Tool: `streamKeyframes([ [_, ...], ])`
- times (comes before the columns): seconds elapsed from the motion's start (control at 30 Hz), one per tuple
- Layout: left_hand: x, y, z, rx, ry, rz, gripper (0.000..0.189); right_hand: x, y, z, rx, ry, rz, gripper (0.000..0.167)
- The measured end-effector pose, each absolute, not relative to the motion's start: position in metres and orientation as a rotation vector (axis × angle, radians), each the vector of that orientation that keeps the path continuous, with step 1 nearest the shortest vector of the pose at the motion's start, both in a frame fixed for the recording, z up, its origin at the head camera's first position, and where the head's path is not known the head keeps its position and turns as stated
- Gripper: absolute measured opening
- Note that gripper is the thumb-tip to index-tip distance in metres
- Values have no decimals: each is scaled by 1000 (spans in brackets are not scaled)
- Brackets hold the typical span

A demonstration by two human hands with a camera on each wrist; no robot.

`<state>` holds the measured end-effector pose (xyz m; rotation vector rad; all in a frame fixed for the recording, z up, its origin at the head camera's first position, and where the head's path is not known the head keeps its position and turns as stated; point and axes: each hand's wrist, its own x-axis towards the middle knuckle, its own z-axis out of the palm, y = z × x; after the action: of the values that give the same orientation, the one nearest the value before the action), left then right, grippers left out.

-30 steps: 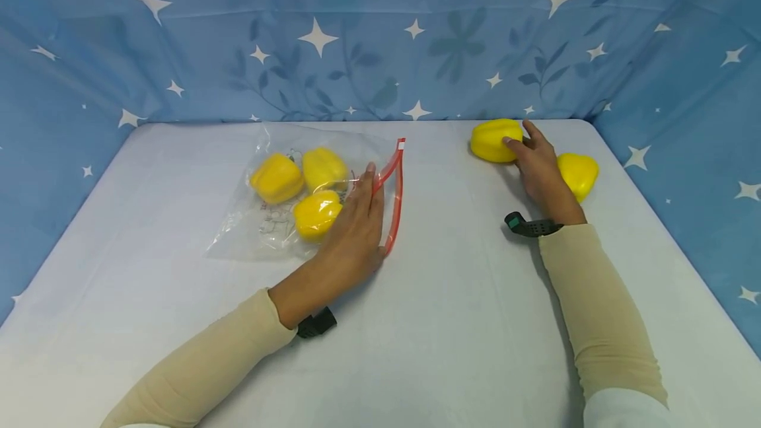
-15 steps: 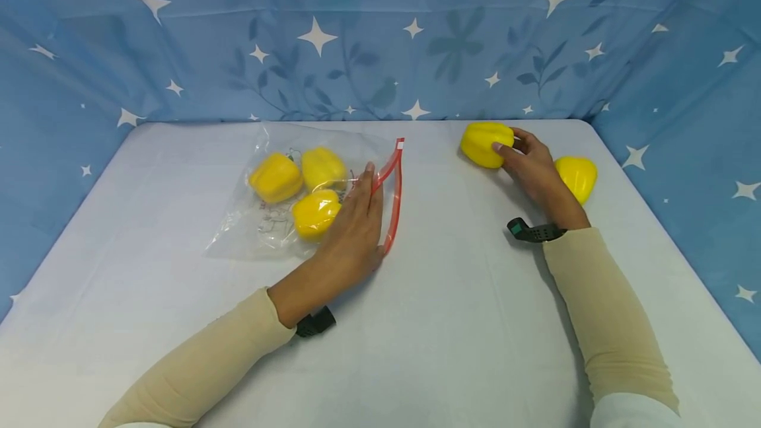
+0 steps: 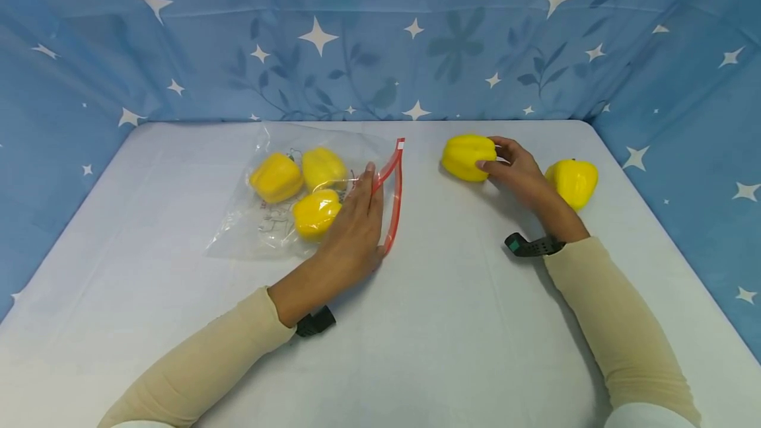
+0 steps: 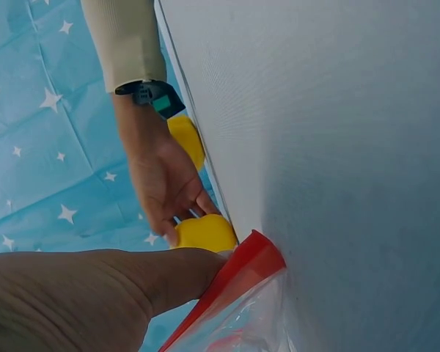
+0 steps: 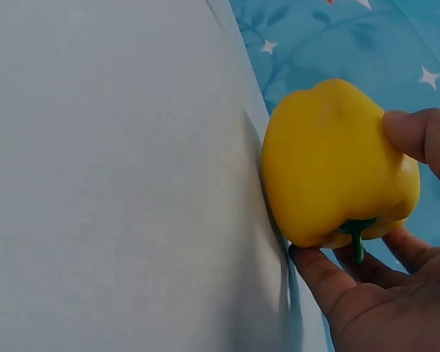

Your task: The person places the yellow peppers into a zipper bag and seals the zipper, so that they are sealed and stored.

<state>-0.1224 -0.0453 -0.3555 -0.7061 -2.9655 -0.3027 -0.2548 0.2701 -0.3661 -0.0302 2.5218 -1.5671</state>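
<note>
My right hand pinches a yellow bell pepper between thumb and fingers, close over the back of the table. In the right wrist view the green stem of this bell pepper points down toward the palm. My left hand rests with straight fingers at the mouth of a clear zip bag. Beside its thumb, the left wrist view has the red zip strip standing up. Three yellow bell peppers lie inside the bag, one partly hidden by the left hand.
Another yellow bell pepper stands on the white table, behind the right wrist. A blue curtain with white stars hangs along the table's back and sides. A black strap circles the right wrist.
My right hand has moved the bell pepper leftward and somewhat nearer, toward the bag. More of the other loose pepper shows now. The left hand and bag have stayed in place.
</note>
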Motion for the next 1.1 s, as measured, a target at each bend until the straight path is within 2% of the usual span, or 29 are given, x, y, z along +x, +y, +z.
streamKeyframes([
  [0.27,-123,-44,-356,-692,-2981,-298,114,-244,256,-367,-166,2448,-1590,77],
  [0.77,-125,-45,-356,-699,-2986,-264,115,-224,231,-361,-327,2320,-1592,62],
  [1.1,-124,-45,-355,-685,-3010,-299,112,-210,204,-361,-448,2297,-1541,62],
])
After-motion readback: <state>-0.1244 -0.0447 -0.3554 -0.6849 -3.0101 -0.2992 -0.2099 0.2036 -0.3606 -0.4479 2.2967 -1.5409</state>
